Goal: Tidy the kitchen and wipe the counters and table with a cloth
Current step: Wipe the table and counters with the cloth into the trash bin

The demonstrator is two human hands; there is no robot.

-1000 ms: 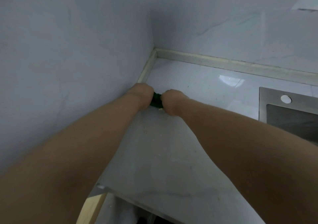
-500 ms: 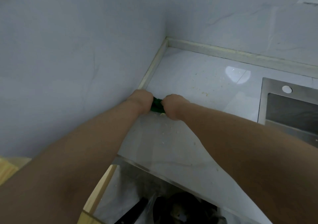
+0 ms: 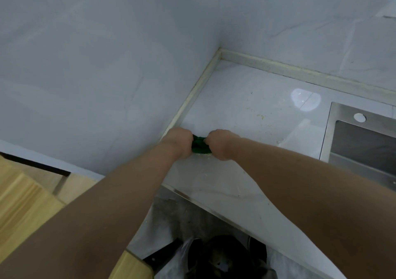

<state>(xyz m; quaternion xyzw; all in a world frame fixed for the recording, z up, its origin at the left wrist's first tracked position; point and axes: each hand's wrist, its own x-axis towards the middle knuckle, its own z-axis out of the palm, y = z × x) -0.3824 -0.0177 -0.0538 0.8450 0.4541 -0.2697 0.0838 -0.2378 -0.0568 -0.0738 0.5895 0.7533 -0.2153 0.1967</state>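
Green cloth (image 3: 200, 145), a dark bunched, twisted wad, sits on the tabletop (image 3: 235, 178) well left of the sink (image 3: 362, 137). Its long axis runs left-right btwn my hands: left hand (image 3: 179, 142) fisted on the end farther from the sink, right hand (image 3: 220, 144) on the nearer end, both equally close. Crumbs (image 3: 260, 116) lie btwn cloth & sink, so next wipe prob goes sinkward.

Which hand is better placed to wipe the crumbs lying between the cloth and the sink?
Probably the right hand: it grips the green cloth on the side nearer the crumbs and sink; the left hand is beside the wall.
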